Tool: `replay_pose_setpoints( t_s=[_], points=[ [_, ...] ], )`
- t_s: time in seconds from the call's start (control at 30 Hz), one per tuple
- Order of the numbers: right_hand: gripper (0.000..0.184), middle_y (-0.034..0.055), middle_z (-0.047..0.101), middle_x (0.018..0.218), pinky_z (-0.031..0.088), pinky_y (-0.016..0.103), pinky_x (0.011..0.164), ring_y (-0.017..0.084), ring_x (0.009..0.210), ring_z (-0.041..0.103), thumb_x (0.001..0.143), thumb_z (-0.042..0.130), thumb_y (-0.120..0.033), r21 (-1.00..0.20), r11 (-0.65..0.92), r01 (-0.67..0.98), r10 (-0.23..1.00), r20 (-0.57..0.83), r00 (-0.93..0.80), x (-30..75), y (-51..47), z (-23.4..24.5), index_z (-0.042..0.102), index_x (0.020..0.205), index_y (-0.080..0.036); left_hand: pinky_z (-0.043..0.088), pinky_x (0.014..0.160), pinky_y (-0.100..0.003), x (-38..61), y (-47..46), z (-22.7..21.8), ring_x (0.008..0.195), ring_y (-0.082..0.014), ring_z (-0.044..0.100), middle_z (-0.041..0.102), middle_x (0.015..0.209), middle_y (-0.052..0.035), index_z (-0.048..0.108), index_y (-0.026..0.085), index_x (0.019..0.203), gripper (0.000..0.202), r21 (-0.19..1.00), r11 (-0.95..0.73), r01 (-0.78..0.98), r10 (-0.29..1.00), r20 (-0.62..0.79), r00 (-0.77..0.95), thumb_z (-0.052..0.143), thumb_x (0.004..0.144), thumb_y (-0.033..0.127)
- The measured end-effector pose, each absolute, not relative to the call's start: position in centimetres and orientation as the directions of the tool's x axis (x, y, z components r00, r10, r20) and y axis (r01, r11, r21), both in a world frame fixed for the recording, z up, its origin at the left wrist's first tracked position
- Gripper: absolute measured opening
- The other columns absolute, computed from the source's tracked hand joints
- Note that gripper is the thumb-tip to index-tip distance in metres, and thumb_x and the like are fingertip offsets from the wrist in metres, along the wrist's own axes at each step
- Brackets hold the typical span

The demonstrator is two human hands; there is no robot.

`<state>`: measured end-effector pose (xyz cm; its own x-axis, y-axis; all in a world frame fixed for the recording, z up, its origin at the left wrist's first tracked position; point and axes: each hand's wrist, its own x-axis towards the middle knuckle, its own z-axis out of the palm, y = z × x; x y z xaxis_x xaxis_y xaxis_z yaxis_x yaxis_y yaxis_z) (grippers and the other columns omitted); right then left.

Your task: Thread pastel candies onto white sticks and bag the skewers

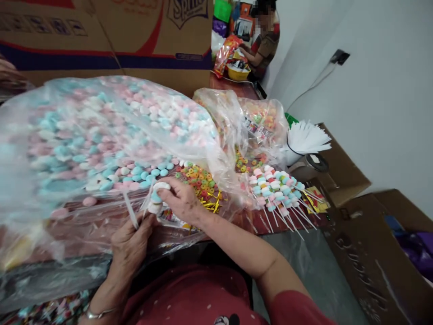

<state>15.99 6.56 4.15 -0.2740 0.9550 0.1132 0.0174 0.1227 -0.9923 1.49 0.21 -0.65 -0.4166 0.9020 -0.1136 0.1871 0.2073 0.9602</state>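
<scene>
In front of me my left hand is closed around the lower end of a marshmallow skewer, with white and blue pieces stacked on it. A whitish plastic strip also sticks up from between its fingers. My right hand pinches a white marshmallow at the top of that stack. Just beyond, loose pink, blue and white marshmallows spill from a big clear bag. Ring-shaped gummy candies and gold twist ties lie beside my right hand.
Several finished marshmallow skewers are piled at the right. Behind them stand a container of white sticks and a metal mug. A large carton blocks the back. Another person sits beyond, near a yellow basin.
</scene>
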Motion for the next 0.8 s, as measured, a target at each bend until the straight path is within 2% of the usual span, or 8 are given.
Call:
replay_pose_setpoints(
  t_s=[0.13,0.23,0.37,0.43,0.5,0.57,0.67,0.8],
  points=[
    [0.039,0.0005,0.066,0.094,0.050,0.025,0.074,0.015,0.084,0.061,0.081,0.070,-0.036,-0.995,0.038,-0.090,0.963,0.060,-0.262,15.1,6.2,3.0,0.057,0.115,-0.023,0.027,0.042,-0.019,1.5,0.2,-0.1,0.047,-0.0073,0.039,0.050,0.053,0.0049,0.071,0.014,0.081,0.034,0.973,0.221,0.061,0.930,-0.192,-0.312,0.075,0.069,0.046],
    [0.045,0.0015,0.067,0.100,0.053,0.027,0.076,0.018,0.089,0.063,0.078,0.073,-0.036,-0.994,0.036,-0.103,0.965,0.062,-0.255,14.7,6.0,3.0,0.055,0.117,-0.024,0.035,0.045,-0.019,1.6,0.2,0.4,0.051,-0.0093,0.046,0.056,0.055,0.0029,0.071,0.015,0.082,0.034,0.976,0.202,0.079,0.932,-0.167,-0.321,0.074,0.070,0.047],
    [0.042,0.0020,0.067,0.102,0.054,0.026,0.077,0.017,0.090,0.063,0.084,0.065,-0.039,-0.988,0.113,-0.109,0.978,0.130,-0.163,16.9,4.8,5.8,0.052,0.121,-0.023,0.045,0.050,-0.021,1.8,0.5,0.4,0.055,-0.0114,0.055,0.066,0.067,0.0001,0.069,0.015,0.092,0.039,0.987,0.162,0.002,0.919,-0.150,-0.363,0.070,0.073,0.049],
    [0.046,0.0023,0.068,0.104,0.054,0.026,0.078,0.017,0.090,0.064,0.086,0.062,-0.039,-0.980,0.197,-0.040,0.968,0.201,-0.149,19.5,3.4,8.0,0.049,0.127,-0.023,0.038,0.043,-0.018,2.0,0.6,0.3,0.047,-0.0077,0.048,0.062,0.062,0.0026,0.067,0.015,0.092,0.037,0.991,0.112,-0.072,0.935,-0.130,-0.330,0.069,0.074,0.047],
    [0.045,0.0025,0.068,0.104,0.054,0.027,0.075,0.016,0.086,0.064,0.086,0.062,-0.037,-0.927,0.315,0.201,0.949,0.310,-0.058,23.0,1.9,10.2,0.052,0.127,-0.024,0.028,0.038,-0.016,2.2,0.7,0.3,0.041,-0.0048,0.037,0.052,0.053,0.0065,0.066,0.014,0.090,0.035,0.987,0.080,-0.137,0.947,-0.118,-0.299,0.071,0.075,0.045],
    [0.041,0.0035,0.070,0.100,0.053,0.028,0.069,0.016,0.078,0.063,0.086,0.061,-0.036,-0.798,0.299,0.523,0.904,0.412,0.112,27.0,0.6,11.9,0.056,0.126,-0.025,0.022,0.037,-0.015,2.4,0.9,0.5,0.040,-0.0039,0.032,0.043,0.047,0.0086,0.067,0.013,0.087,0.034,0.980,0.067,-0.189,0.949,-0.121,-0.292,0.074,0.074,0.043],
    [0.039,0.0070,0.071,0.099,0.052,0.032,0.069,0.019,0.077,0.064,0.088,0.058,-0.035,-0.481,0.065,0.874,0.803,0.546,0.241,33.5,-0.2,12.8,0.060,0.125,-0.022,0.020,0.036,-0.015,2.5,1.0,0.6,0.039,-0.0037,0.028,0.036,0.045,0.0093,0.068,0.011,0.083,0.036,0.964,0.047,-0.262,0.953,-0.122,-0.276,0.074,0.074,0.045],
    [0.036,0.0133,0.072,0.099,0.049,0.037,0.066,0.027,0.081,0.067,0.090,0.054,-0.040,-0.026,-0.107,0.994,0.833,0.544,0.104,40.5,0.3,11.0,0.064,0.119,-0.020,0.016,0.035,-0.016,2.6,1.1,0.2,0.038,-0.0041,0.023,0.033,0.045,0.0091,0.068,0.011,0.085,0.037,0.959,0.066,-0.277,0.960,-0.137,-0.246,0.067,0.080,0.047]
  ],
)
